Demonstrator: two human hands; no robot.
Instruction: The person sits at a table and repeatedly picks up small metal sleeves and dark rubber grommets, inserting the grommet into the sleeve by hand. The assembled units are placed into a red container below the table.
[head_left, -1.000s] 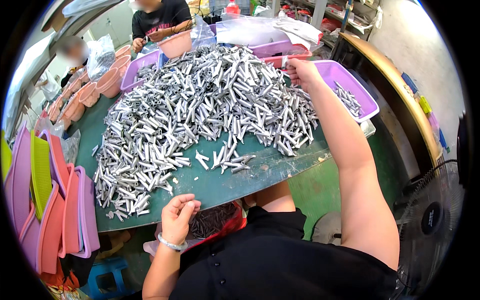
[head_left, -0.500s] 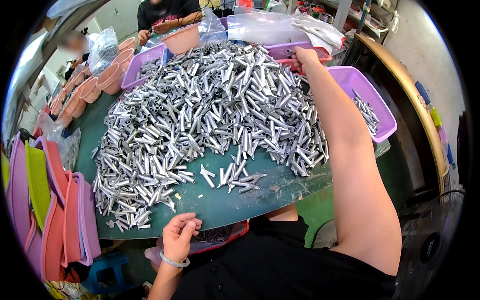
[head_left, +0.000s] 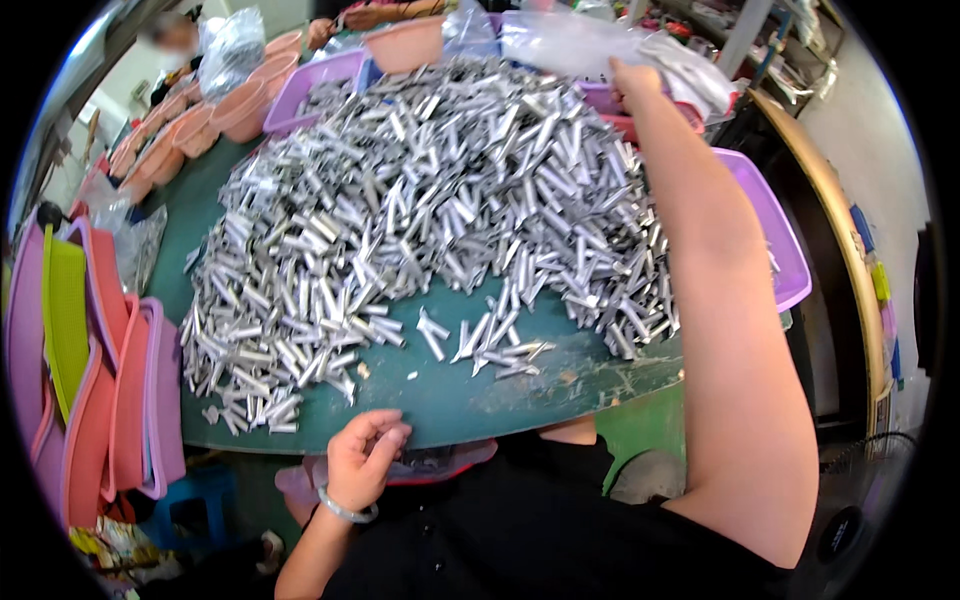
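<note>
A large heap of short silver metal tubes with flared ends point(head_left: 430, 190) covers most of the green table point(head_left: 450, 395). My left hand point(head_left: 362, 455), with a bracelet at its wrist, hovers at the near table edge, fingers curled toward the thumb; nothing shows in it. Reaching far past the heap's right side, my right hand point(head_left: 638, 85) is over a purple basket point(head_left: 597, 97) and a red basket point(head_left: 625, 127). Its fingers are bent together and blurred; what they hold, if anything, cannot be made out. Several loose tubes point(head_left: 497, 345) lie before the heap.
A purple basket point(head_left: 790, 250) stands right of my forearm. Pink tubs point(head_left: 240, 112) line the far left, below a person at work. Another person's hands point(head_left: 365, 15) show at the back. Stacked colored baskets point(head_left: 125, 400) stand at left. White gloves point(head_left: 690, 70) lie beyond my right hand.
The view has shifted, so the heap sits higher in the picture. My right hand stays extended over the far baskets, its fingers now pointing more upward. The left hand keeps its curled pose.
</note>
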